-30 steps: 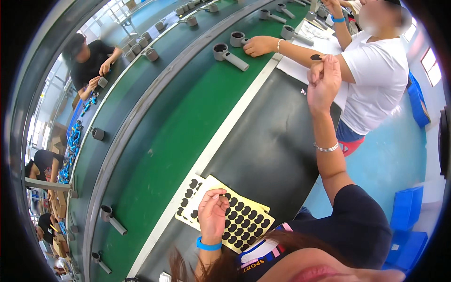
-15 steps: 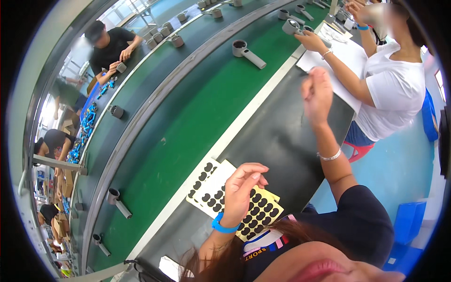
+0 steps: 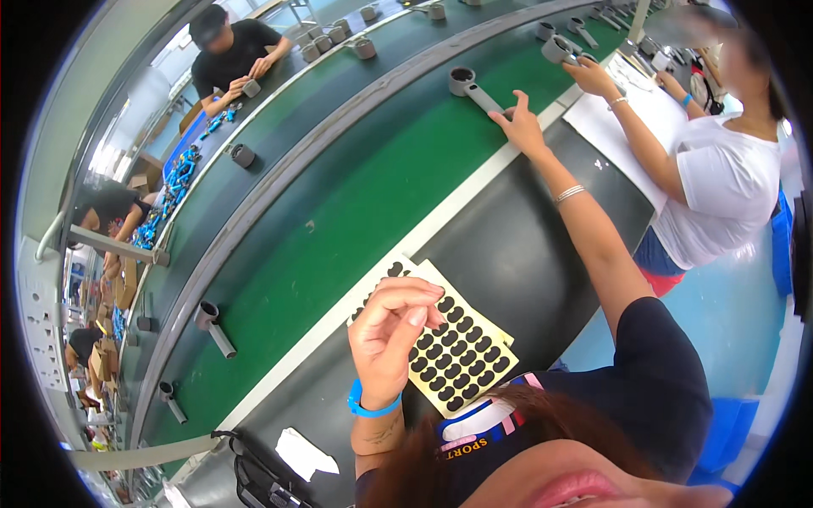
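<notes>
My right hand (image 3: 522, 129) reaches over the green belt with thumb and fingers apart. Its fingertips are at the handle end of a grey plastic housing with a round hollow head (image 3: 462, 81); whether they touch it I cannot tell. Above a pale yellow sheet of black stickers (image 3: 457, 360), my left hand (image 3: 385, 339) is held with curled fingers and the thumb drawn in. Anything between those fingertips is too small to make out. A second sticker sheet (image 3: 396, 269) lies partly under the first, mostly hidden by the left hand.
Two more grey housings (image 3: 206, 317) rest farther left on the green belt (image 3: 339, 245). A crumpled white paper (image 3: 305, 453) and a black strapped object (image 3: 262, 478) lie on the dark bench. At right a co-worker in white (image 3: 720, 169) holds another housing; one in black sits across.
My right hand has moved forward and left from above the bench to the housing on the belt, its fingers spreading. My left hand has shifted left, uncovering more of the sticker sheet.
</notes>
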Available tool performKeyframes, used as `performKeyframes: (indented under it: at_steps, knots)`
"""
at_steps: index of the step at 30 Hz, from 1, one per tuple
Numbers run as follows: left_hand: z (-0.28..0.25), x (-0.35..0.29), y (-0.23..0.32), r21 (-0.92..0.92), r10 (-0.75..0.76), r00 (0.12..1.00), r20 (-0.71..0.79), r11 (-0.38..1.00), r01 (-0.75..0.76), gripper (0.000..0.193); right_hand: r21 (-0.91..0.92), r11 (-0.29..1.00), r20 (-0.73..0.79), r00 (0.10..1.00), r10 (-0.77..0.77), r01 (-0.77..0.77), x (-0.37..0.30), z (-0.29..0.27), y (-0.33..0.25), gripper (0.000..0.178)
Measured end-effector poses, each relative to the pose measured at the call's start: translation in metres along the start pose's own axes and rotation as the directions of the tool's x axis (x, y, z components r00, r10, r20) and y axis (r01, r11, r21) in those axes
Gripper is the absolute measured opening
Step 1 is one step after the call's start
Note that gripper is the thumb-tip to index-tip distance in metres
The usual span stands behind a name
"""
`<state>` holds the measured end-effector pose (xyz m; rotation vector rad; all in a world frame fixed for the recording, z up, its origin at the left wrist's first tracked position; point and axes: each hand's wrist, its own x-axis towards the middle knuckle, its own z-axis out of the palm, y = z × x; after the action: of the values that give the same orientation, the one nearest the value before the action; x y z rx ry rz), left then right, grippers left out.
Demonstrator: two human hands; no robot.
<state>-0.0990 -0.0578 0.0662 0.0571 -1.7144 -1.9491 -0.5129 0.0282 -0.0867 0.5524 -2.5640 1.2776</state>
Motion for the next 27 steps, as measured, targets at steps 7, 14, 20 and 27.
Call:
performKeyframes:
  at_steps: [7,14,20,27]
  knots:
    - [-0.023,-0.006,0.004,0.038,0.058,0.992,-0.111,0.998,-0.054,0.013,0.086,0.993,-0.129,0.989,-0.073,0.084,-0.001,0.009,-0.046,0.066]
    - [-0.036,0.015,-0.030,0.224,0.009,0.994,-0.109,0.975,0.016,0.016,0.601,0.746,0.033,0.924,-0.382,0.287,-0.087,-0.070,-0.157,0.067]
    - [-0.019,0.021,-0.039,0.524,0.085,0.996,-0.019,0.849,-0.062,0.045,0.778,0.529,0.133,0.733,-0.667,0.340,-0.172,-0.097,-0.195,0.074]
    - [-0.043,0.058,-0.054,0.557,0.047,0.967,0.249,0.810,-0.183,0.042,0.273,0.530,-0.011,0.554,-0.833,0.803,-0.193,-0.102,-0.236,0.081]
